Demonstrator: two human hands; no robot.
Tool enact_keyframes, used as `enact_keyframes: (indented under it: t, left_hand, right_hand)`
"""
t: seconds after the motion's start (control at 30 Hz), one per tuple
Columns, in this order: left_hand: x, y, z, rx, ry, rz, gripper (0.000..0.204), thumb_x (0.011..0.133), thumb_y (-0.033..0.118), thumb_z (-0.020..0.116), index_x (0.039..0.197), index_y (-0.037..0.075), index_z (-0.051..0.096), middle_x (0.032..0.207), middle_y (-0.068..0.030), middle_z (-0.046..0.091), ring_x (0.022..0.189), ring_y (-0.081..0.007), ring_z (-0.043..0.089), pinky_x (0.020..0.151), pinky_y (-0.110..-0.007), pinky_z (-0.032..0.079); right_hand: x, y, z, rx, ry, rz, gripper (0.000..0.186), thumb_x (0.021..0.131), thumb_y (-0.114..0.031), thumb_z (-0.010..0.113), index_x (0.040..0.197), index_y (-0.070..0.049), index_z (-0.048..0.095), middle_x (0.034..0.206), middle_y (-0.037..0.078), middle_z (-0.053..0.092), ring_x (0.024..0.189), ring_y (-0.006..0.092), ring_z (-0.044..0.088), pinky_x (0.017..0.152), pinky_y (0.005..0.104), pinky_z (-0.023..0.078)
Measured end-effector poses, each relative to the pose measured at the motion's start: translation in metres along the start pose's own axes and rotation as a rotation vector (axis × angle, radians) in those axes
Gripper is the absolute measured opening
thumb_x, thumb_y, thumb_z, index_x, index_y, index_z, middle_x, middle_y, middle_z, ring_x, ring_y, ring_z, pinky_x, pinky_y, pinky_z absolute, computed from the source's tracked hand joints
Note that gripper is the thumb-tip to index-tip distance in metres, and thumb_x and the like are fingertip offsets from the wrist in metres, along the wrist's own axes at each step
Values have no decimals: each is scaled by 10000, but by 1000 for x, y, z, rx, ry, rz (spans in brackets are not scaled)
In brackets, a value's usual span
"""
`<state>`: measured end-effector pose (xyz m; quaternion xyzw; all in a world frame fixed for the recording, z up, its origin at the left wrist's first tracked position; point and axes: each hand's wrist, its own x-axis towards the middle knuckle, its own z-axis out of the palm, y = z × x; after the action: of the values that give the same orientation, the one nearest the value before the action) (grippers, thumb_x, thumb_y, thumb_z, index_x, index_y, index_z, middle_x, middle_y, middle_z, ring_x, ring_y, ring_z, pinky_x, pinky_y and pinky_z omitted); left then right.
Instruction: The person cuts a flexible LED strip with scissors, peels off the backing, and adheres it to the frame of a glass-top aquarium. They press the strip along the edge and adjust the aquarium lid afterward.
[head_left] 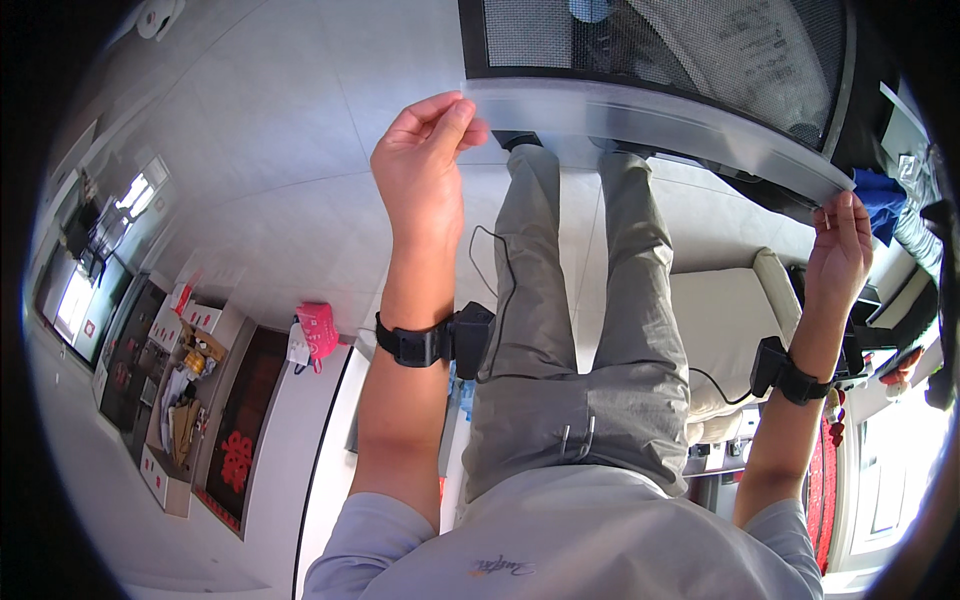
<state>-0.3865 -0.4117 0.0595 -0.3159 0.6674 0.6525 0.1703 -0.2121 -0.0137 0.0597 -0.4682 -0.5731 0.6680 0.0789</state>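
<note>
A long translucent plastic strip [640, 118] runs across the upper view, along the lower edge of a dark-framed mesh panel [650, 78]. At its left end is my left hand [425, 150], with thumb and fingers pinched together at the strip's corner. My right hand [841, 245] pinches the opposite end, near the panel's lower right corner. Between the two hands the strip looks drawn out and slightly bowed. Through the mesh a pale printed sack-like thing shows dimly. Whether the strip touches the panel's frame I cannot tell.
Below the strip are my legs on a pale tiled floor [300, 120]. A cream padded seat [730, 320] stands to the right, near a blue cloth [880, 203]. At left are a pink bag [317, 330] and open shelving with clutter [185, 400]. A thin black cable hangs by my left wrist.
</note>
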Motion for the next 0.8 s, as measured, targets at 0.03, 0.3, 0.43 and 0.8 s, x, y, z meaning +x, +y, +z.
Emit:
enact_keyframes:
  t: [0.03, 0.3, 0.43, 0.8]
  left_hand:
    - [0, 1, -1, -16, -10, 3, 139, 865, 10, 719, 975, -47, 657, 823, -96, 685, 671, -169, 664, 662, -283, 542]
    - [4, 0, 4, 82, -21, 75, 145, 870, -1, 700, 995, -46, 641, 829, -99, 682, 679, -166, 669, 682, -285, 557]
    - [3, -2, 6, 118, -1, 79, 154, 870, 7, 702, 997, -54, 641, 835, -102, 684, 676, -163, 669, 679, -285, 558]
    - [5, -2, 4, 114, -7, 30, 211, 864, 29, 735, 1040, -62, 659, 880, -112, 683, 727, -187, 673, 723, -299, 566]
  right_hand:
    - [0, 0, 0, 8, -3, -3, 160, 986, -157, 626, 1096, -46, 656, 1000, 30, 683, 918, 112, 621, 850, 278, 477]
    - [4, 6, -1, 40, 14, 10, 161, 992, -165, 617, 1091, -43, 651, 1015, 43, 685, 947, 125, 628, 896, 302, 477]
    - [8, 11, -3, -20, 24, -18, 173, 994, -169, 613, 1091, -31, 649, 1026, 69, 687, 995, 156, 635, 957, 332, 469]
    - [11, 11, 0, 0, 21, -27, 185, 1001, -150, 592, 1101, 0, 637, 1078, 115, 674, 1064, 208, 645, 1025, 387, 482]
